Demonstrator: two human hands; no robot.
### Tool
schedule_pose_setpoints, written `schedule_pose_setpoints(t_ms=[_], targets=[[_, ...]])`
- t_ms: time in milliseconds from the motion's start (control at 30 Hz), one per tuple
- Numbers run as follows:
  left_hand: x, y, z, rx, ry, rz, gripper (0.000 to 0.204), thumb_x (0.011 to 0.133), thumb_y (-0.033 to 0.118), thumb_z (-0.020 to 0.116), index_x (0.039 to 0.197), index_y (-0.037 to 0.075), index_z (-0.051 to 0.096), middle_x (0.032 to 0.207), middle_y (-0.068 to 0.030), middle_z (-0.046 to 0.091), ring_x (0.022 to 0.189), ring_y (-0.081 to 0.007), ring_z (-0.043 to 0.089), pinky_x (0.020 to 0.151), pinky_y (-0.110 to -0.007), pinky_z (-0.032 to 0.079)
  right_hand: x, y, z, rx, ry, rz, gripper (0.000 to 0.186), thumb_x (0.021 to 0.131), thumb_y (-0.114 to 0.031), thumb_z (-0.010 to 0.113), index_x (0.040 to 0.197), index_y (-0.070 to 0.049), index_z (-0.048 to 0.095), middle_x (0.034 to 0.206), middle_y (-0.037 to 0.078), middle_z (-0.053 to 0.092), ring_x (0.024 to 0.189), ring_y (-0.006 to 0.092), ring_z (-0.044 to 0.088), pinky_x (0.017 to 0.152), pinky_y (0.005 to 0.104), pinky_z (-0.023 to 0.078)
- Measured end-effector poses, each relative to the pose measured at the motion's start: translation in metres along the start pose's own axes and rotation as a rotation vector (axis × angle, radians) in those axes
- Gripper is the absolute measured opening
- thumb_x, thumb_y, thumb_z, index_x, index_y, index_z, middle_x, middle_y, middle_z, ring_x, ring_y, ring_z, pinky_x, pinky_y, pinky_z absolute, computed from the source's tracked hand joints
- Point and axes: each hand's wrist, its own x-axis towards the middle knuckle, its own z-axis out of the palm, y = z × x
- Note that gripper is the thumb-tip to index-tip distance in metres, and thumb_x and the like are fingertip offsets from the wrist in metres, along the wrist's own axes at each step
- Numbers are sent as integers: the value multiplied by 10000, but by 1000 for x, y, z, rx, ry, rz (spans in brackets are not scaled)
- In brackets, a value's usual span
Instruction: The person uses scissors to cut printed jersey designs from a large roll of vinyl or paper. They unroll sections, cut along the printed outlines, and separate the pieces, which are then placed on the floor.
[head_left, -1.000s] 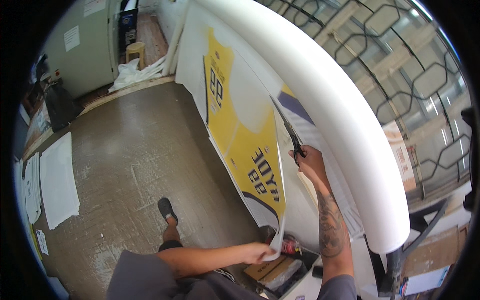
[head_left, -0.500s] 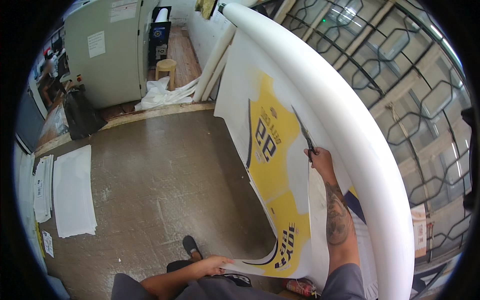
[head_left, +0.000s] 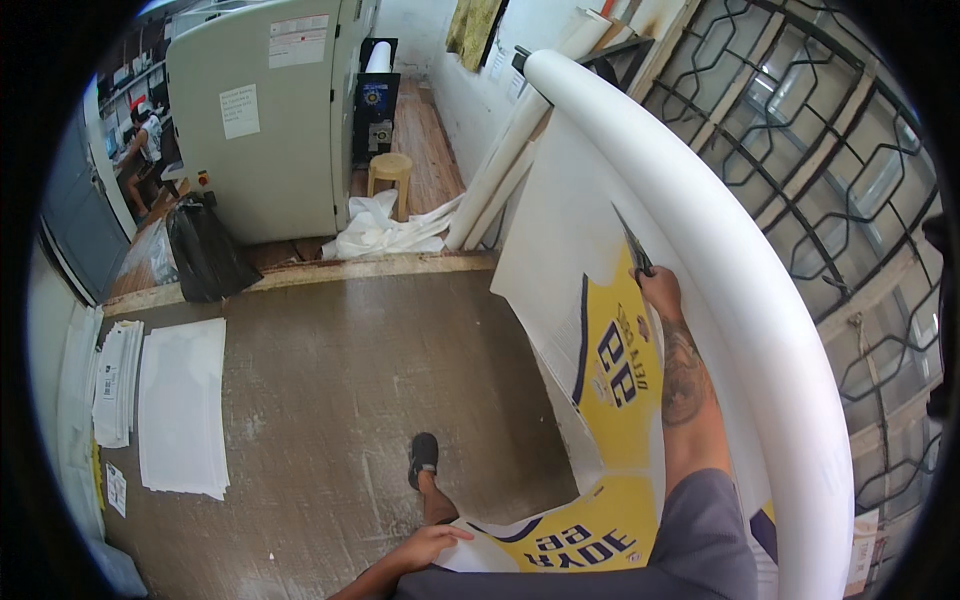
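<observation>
Right hand (head_left: 661, 291) fingers curled round handles of scissors (head_left: 637, 248); left hand (head_left: 428, 547) fingers closed on near edge of printed sheet (head_left: 622, 438). Sheet spans between; white roll (head_left: 735, 205) right of right fingers. Even tension, steady blades should help straight cutting.

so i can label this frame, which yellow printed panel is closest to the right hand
The farther panel, its top just beside the right hand holding the scissors; the other panel sits lower in the picture, near the left hand.
</observation>
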Motion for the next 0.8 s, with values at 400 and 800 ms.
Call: schedule_pose_setpoints(t_ms=[400, 800], targets=[[62, 149, -180, -466, 494, 13, 264, 847, 24, 559, 1080, 50, 680, 938, -54, 631, 859, -154, 588, 749, -287, 468, 278, -107, 138, -76, 121, 15, 602, 694, -488, 802, 978, 30, 683, 977, 242, 691, 935, 394, 663, 818, 460, 519], [-9, 239, -336, -652, 1202, 635, 243, 860, 105, 541, 1090, 52, 597, 987, -85, 633, 922, -193, 637, 825, -353, 541, 426, -107, 244, 41, 82, -128, 287, 741, -93, 673, 1001, 28, 684, 984, 252, 688, 946, 423, 651, 832, 464, 510]])
